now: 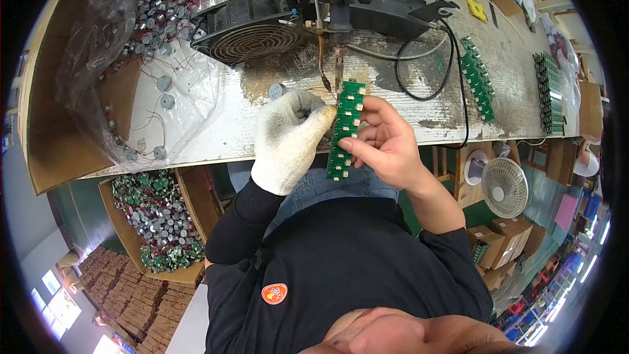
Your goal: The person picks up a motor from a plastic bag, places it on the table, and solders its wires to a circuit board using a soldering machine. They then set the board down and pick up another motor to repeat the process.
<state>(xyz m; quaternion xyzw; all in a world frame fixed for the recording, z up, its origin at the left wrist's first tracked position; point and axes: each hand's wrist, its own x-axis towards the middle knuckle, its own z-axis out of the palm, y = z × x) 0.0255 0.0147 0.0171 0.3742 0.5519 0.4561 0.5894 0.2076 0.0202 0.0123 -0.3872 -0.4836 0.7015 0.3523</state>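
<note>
My bare right hand (386,147) grips a long green circuit board strip (345,132) by its right edge, thumb on top. Small white parts line the strip, which stands nearly upright in view at the table's front edge. At its left edge is my left hand (286,134) in a white work glove, thumb and fingers pinched together. What they pinch is hidden. Just beyond the glove sits a small round silver motor (277,91), with thin red wire near it. A soldering iron tip (339,72) on a stand points down at the strip's far end, beside a thin solder feed tube (324,69).
A black fan (252,33) stands behind my left hand. Farther left, a clear plastic bag (196,101) holds many motors. Black cable (466,101) loops at right, near more green board strips (478,82) and a stack (550,95). A carton of wired motors (190,274) stands below left.
</note>
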